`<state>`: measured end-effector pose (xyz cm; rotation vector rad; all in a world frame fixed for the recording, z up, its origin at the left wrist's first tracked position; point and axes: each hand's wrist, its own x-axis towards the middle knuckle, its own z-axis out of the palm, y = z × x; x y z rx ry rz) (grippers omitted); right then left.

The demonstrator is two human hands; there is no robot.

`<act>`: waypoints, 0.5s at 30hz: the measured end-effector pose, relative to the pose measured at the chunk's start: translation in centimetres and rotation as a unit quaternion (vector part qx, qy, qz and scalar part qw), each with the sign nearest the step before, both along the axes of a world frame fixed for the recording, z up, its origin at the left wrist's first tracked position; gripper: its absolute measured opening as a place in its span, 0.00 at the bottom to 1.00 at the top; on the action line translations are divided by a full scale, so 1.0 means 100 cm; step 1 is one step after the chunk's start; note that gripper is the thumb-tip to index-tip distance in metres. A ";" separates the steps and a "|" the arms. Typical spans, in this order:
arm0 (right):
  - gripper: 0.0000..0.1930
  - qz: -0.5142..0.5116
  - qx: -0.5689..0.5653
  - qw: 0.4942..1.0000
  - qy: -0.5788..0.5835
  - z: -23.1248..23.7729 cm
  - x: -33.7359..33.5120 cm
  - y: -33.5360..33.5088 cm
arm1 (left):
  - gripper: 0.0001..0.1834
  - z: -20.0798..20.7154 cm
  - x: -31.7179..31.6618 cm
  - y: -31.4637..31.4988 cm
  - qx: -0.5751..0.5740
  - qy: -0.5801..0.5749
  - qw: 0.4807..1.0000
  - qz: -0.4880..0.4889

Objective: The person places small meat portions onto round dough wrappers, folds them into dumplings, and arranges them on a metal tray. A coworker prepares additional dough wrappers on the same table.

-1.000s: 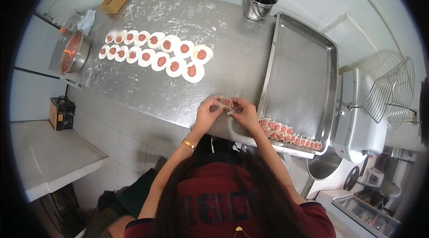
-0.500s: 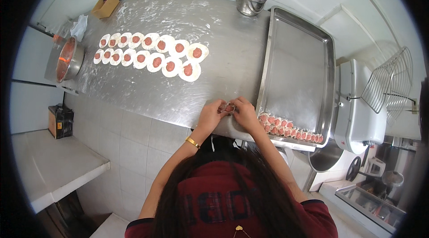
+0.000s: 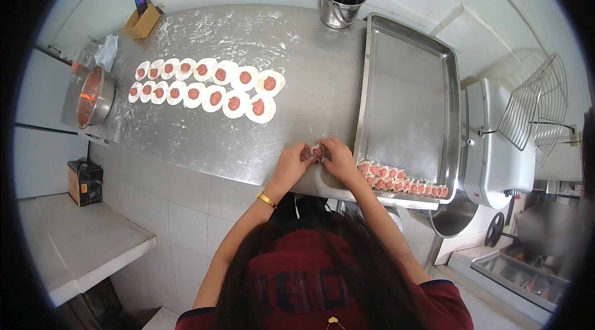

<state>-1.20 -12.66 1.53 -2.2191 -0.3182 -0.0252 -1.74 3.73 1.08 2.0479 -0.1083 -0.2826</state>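
Between my two hands is one meat-filled dumpling (image 3: 318,152), its pale wrapper gathered around pink filling, just above the near edge of the steel table (image 3: 316,75). My left hand (image 3: 294,162) pinches it from the left, and my right hand (image 3: 338,157) pinches it from the right. Farther left on the table lie two rows of flat round wrappers (image 3: 258,107), each with a lump of pink meat on it. Right of my right hand, formed open-topped dumplings (image 3: 396,182) stand close together in the near end of a large steel tray (image 3: 409,82).
A steel bowl of meat filling (image 3: 102,95) sits at the table's left end. Along the back are a cardboard box (image 3: 141,22) and a steel bucket (image 3: 339,13) with a black object in it. A white machine with a wire guard (image 3: 496,144) stands right of the tray.
The dumpling's wrapper is gathered more upright around its filling, and my fingers have shifted slightly on it. The whole view has tilted a little, so the table sits lower in the picture.
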 end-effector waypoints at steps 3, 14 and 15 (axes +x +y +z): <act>0.20 0.018 -0.004 0.999 0.038 -0.004 0.000 0.001 | 0.12 -0.002 0.000 -0.001 -0.022 0.007 1.000 0.019; 0.16 0.025 -0.014 0.999 0.030 0.003 0.004 0.004 | 0.15 0.001 0.002 0.004 0.012 -0.035 0.999 -0.010; 0.17 0.033 -0.019 0.999 0.038 0.003 0.005 0.006 | 0.15 0.001 0.003 0.003 -0.003 -0.032 0.999 -0.017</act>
